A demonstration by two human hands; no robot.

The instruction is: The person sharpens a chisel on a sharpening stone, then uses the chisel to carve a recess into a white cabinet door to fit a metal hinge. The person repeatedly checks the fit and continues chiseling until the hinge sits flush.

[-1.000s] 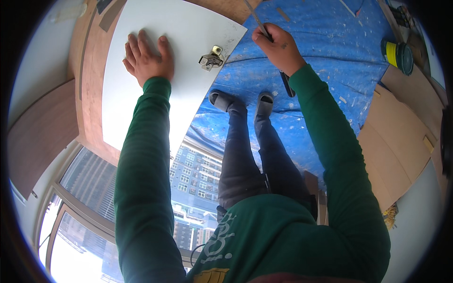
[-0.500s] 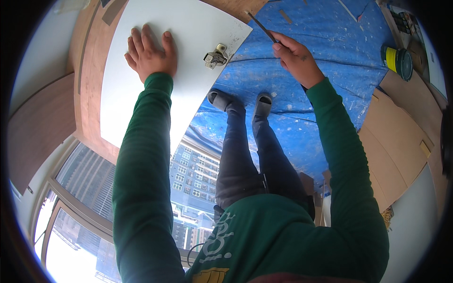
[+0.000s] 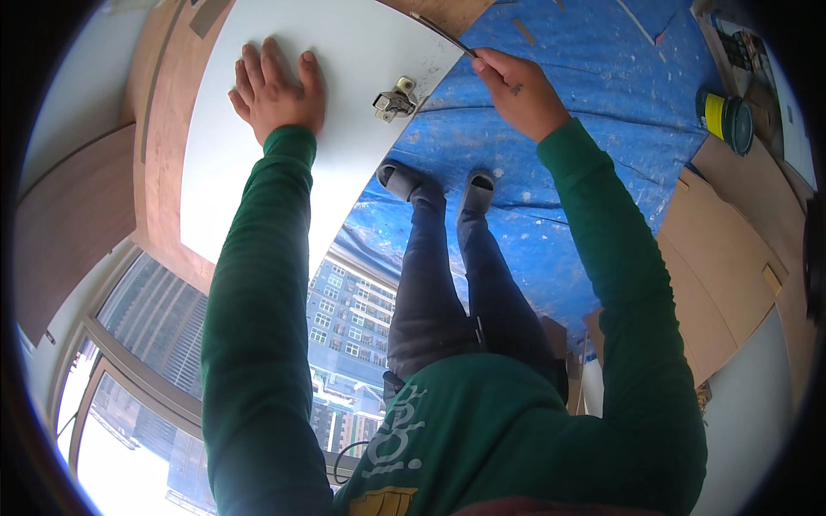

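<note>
We've got the left hand (image 3: 275,90) flat, open on the door (image 3: 344,52); right hand (image 3: 520,90) grips a thin tool (image 3: 443,33), probably needs steady aim at the edge near the hinge (image 3: 394,99).

high-rise room under renovation: blue drop sheet (image 3: 594,112) on floor, cardboard sheets (image 3: 723,258), paint can (image 3: 727,120), window (image 3: 172,344) onto towers.
</note>
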